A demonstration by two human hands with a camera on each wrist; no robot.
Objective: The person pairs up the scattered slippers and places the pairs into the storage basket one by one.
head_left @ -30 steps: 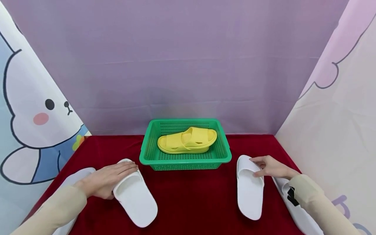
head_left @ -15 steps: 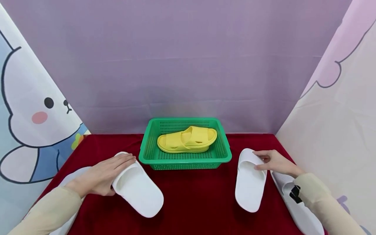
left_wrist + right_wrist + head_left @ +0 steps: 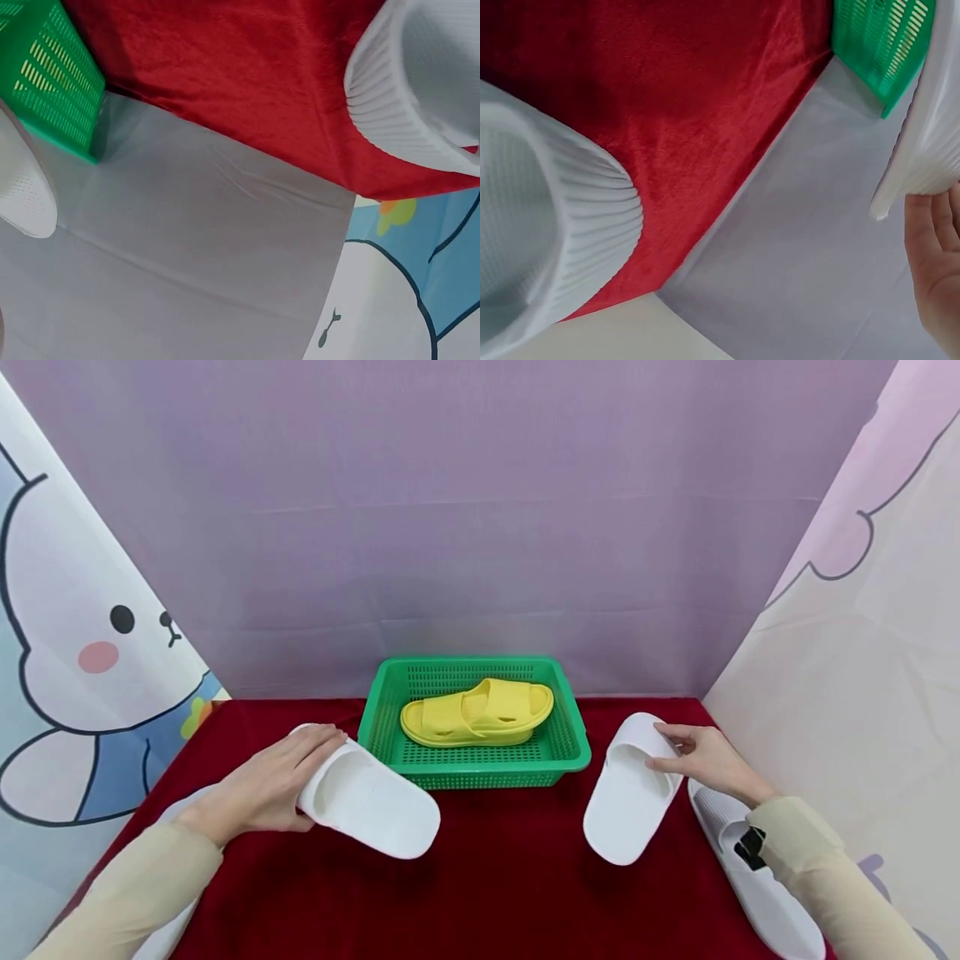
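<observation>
White slipper (image 3: 371, 797) under left hand (image 3: 262, 789)

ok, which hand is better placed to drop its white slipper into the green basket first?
Left, probably. The left hand holds its white slipper lifted with its toe already against the green basket front. The right hand's slipper sits beside the basket, slightly farther off.

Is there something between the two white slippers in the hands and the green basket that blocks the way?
Nothing visible blocks it. The left hand holds one white slipper at the green basket; the right hand holds the other. A yellow slipper already lies inside.
</observation>
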